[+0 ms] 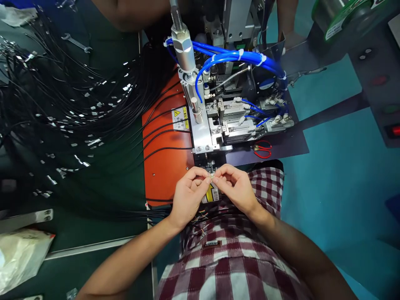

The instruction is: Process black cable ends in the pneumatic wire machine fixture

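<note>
My left hand [189, 192] and my right hand [235, 186] meet fingertip to fingertip just in front of a small machine [215, 125]. Both hands are closed in a pinch on a tiny metal connector [212, 176] between them. Thin coloured wires [201, 217] run from under my left hand down toward my checked shirt. The machine has a steel cylinder [183, 46] and blue air hoses [237, 56] above the hands. An orange plate [164, 158] lies to the left of the hands.
A big bundle of black cables with metal ends [71, 108] covers the green table on the left. A wrench [76, 43] lies far left. Red scissors [263, 149] sit right of the machine. A solder spool [340, 16] stands top right. A plastic bag [21, 254] is bottom left.
</note>
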